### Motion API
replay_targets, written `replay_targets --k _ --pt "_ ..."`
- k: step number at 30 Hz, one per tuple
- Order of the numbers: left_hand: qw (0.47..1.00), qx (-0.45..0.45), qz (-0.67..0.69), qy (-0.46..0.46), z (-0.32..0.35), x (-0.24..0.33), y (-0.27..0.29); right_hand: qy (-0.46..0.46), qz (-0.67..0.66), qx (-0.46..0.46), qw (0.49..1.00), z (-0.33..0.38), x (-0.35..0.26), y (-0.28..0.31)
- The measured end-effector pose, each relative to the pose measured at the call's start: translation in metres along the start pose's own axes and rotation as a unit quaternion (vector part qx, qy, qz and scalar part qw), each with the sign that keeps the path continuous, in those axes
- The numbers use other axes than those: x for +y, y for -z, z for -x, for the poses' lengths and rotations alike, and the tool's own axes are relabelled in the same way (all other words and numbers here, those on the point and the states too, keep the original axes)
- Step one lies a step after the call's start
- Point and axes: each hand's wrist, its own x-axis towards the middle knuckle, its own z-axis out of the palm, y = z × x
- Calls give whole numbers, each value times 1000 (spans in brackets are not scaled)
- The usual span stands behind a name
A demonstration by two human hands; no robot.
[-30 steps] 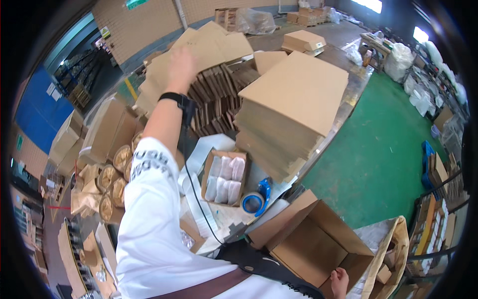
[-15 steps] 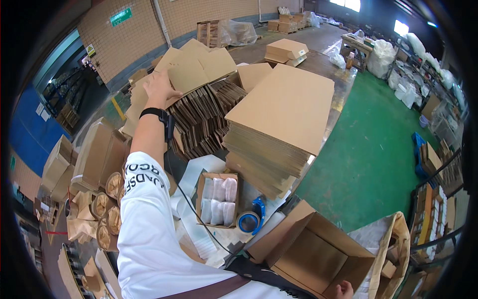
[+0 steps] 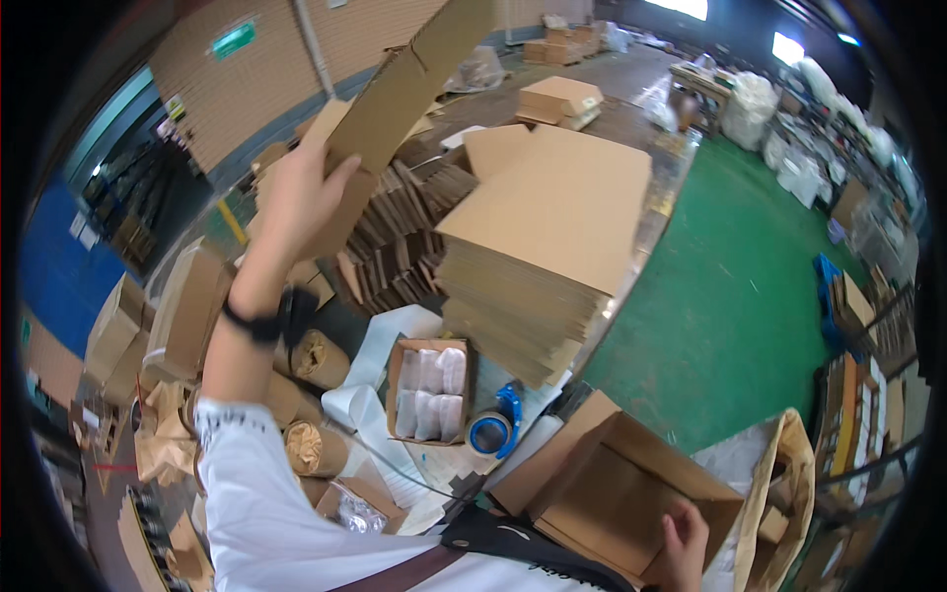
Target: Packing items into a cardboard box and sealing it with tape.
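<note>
**Flattened carton lifted high, open box steadied below**

The left hand [image 3: 296, 197] is raised well above the worktop [image 3: 449, 459], its fingers [image 3: 340, 170] clenched around the lower edge of a flattened cardboard carton [image 3: 409, 84]. The carton tilts upward and to the right, its upper end running out past the top of the view. A black wristband [image 3: 258, 324] circles the left wrist, and a white sleeve [image 3: 247, 474] covers the upper arm.

Behind and below the raised carton lies a fanned heap of folded cardboard blanks [image 3: 400, 247], their edges showing as dark ribs. Just to its right stands a tall, neat stack of flat cardboard sheets [image 3: 547, 247], its top sheet bare.

The right hand [image 3: 683, 543] sits at the lower edge of the view, its fingers curled over the near wall of an open brown cardboard box [image 3: 612, 493]; the grip is partly hidden, but the fingertips rest on the rim. To the right of that box is a tall paper sack [image 3: 779, 474] with a clear liner.

On the worktop between the two hands are a small open tray box of white packets [image 3: 429, 390] and, touching its right side, a blue tape dispenser [image 3: 495, 429]. Brown paper rolls [image 3: 316, 360] lie to the left, beside white wrapping sheets [image 3: 395, 331]. The floor [image 3: 730, 286] to the right is green.
</note>
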Motion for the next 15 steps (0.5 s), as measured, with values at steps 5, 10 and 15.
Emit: replay_targets --k 5,10,15 --pt "915 -162 251 -270 114 211 1 191 -366 4 911 -39 -67 -3" --pt "812 -345 399 -248 241 332 -79 121 -337 190 914 -33 -42 -9" --pt "746 -498 404 -179 281 405 -82 48 -349 310 883 -5 32 3"
